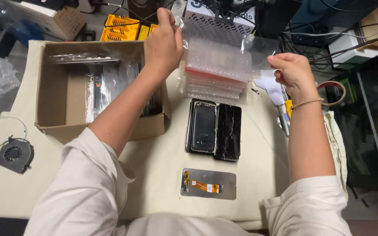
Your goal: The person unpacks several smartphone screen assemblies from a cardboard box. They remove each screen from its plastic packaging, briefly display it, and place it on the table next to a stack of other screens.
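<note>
My left hand (163,41) and my right hand (290,73) hold up a clear bubble-wrap bag (217,65) between them, each pinching a top corner. Something flat with a red edge shows through the bag. Below it on the cream table (154,161) lie a black phone body (203,126) and a cracked black screen (228,131) side by side. Nearer me lies a grey display panel (208,184) with an orange flex cable.
An open cardboard box (57,94) with wrapped parts stands at the left. A small black fan (13,154) lies at the table's left edge. A yellow tool case (121,27), a white perforated box (218,17), tape roll (332,92) and cables sit behind.
</note>
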